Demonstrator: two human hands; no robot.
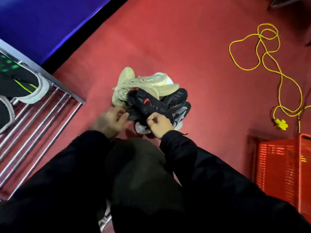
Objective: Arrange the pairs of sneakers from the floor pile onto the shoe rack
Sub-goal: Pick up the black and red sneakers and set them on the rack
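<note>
Beside the rack [50, 105], the right hand [159, 124] grips a black sneaker [148, 105] from the pile; the left hand [109, 121], loosely open, likely seeks its mate.

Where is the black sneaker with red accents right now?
Centre of the head view, the black sneaker with red accents tops the floor pile, gripped by the right hand, overlapping the beige sneakers.

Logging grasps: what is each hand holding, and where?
Right hand grips the black-and-red sneaker at its near end. Left hand is blurred; its grip cannot be told.
</note>
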